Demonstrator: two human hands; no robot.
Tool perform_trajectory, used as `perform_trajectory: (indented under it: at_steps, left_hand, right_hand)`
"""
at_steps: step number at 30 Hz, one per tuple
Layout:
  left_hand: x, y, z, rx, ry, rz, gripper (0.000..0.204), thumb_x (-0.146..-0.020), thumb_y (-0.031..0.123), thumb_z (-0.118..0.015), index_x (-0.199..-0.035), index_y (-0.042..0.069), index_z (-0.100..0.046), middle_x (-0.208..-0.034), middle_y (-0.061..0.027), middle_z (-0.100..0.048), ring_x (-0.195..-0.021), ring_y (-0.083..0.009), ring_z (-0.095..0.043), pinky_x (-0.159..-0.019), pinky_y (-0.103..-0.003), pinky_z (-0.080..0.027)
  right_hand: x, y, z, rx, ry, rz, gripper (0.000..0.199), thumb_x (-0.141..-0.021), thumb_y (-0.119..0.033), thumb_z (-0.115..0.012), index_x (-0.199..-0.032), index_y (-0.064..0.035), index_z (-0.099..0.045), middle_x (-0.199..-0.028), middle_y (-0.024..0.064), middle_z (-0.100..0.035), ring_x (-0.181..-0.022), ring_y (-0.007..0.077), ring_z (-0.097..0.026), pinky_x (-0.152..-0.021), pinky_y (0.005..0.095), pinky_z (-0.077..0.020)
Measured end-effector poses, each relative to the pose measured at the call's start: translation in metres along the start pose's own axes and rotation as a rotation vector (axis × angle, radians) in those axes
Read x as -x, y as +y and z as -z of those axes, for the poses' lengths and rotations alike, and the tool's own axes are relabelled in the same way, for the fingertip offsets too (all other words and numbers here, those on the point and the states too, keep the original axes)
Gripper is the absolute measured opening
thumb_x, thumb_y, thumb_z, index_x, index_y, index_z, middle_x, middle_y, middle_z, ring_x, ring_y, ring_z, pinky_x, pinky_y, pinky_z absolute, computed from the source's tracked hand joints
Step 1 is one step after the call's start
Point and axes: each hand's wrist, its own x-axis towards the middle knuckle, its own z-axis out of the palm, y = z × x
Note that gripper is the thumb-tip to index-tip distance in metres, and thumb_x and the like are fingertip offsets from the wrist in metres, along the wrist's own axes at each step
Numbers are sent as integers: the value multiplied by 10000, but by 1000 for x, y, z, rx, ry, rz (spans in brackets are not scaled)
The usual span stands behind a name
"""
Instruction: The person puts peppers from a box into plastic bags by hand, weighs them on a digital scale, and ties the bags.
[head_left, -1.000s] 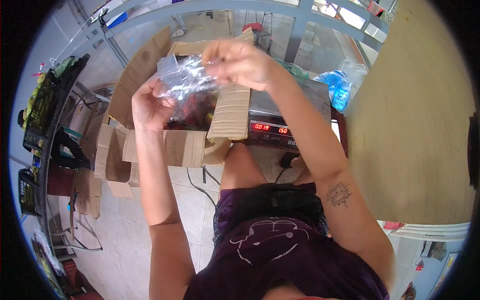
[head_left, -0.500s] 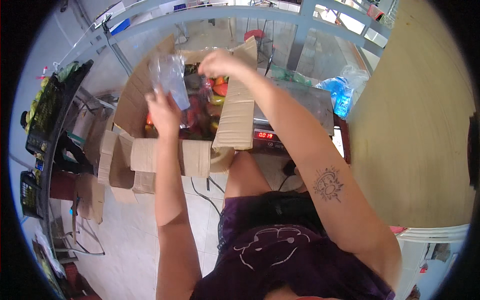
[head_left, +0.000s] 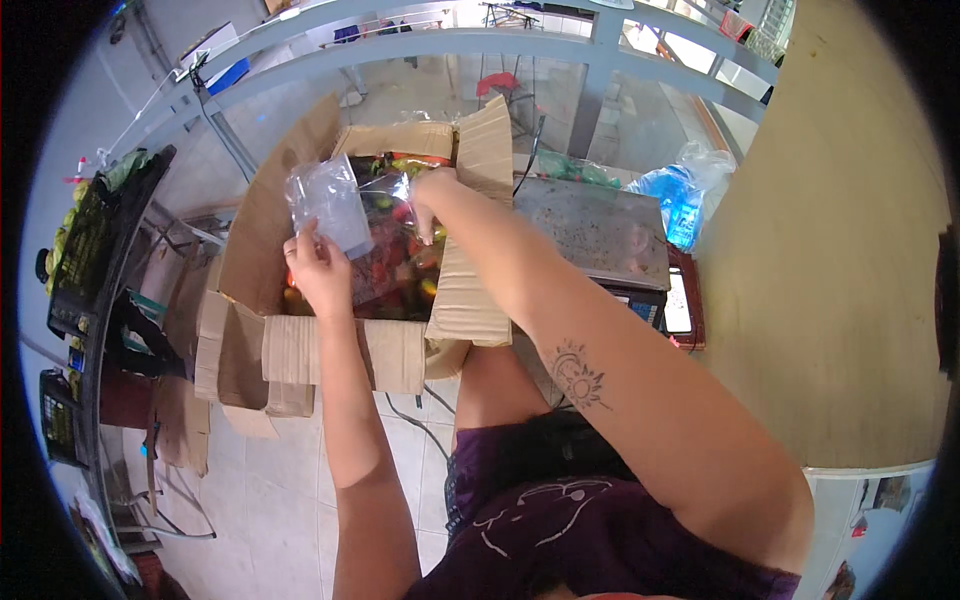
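My left hand (head_left: 320, 270) is closed, pinching the lower edge of a clear plastic bag (head_left: 345, 210) with a whitish, flat part. The bag hangs tilted over an open cardboard box (head_left: 345, 345). Inside the box lies red, orange, green and yellow produce (head_left: 400, 265) that looks like peppers, partly behind shiny clear film. My right hand (head_left: 432, 205) is at the box's right inner side, its fingers pointing down over the produce. Clear film touches that hand; whether its blurred, partly hidden fingers grip the film does not show.
Right of the box stands a scale with a metal platform (head_left: 590, 230). Beyond it is a plastic bag with blue contents (head_left: 680, 205). A wooden board (head_left: 830, 250) rises at far right, a black rack (head_left: 105, 240) stands at left, and a grey railing (head_left: 430, 45) crosses behind.
My right hand has moved down toward the produce. The clear bag in my left hand has tilted and lowered, and my right forearm now covers the scale's red display.
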Motion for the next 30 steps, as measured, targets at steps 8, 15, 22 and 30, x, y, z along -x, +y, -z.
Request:
perform_trajectory:
  at_steps: [8, 15, 22, 30]
  left_hand:
    - [2, -21, -8, -428, -243, -26, 797, -540, 436, -774, -1145, 15, -470, -963, -281, -533, -887, -410, -527, -767, -424, -448]
    - [-7, -39, -12, -474, -492, 370, 350, -766, 317, -548, -959, 27, -577, -904, -249, -589, -875, -365, -580, -763, -442, -458]
    - [-8, -66, -5, 74, 322, 511, 261, -790, 131, -467, -930, -79, -533, -852, -270, -578, -794, -410, -550, -715, -438, -425]
    - [-8, -41, 2, -261, 181, 308, 382, -652, 60, -582, -1014, -42, -519, -905, -245, -563, -821, -400, -514, -734, -444, -410]
  right_hand:
    - [-22, -2, -6, 51, -120, 133, 602, -414, -373, -815, -928, -99, -661, -989, 49, -630, -903, 218, -595, -749, 363, -474]
    - [-45, 18, -25, -146, -238, 107, 532, -411, -336, -803, -861, -83, -676, -928, 70, -644, -829, 211, -605, -708, 347, -487]
    - [-14, 4, -14, -152, 93, 177, 669, -413, -309, -783, -985, -18, -595, -957, 111, -630, -872, 248, -601, -739, 353, -486]
    - [-4, 2, -7, -47, -52, 71, 570, -432, -263, -822, -921, -43, -630, -959, 98, -633, -893, 241, -602, -733, 360, -489]
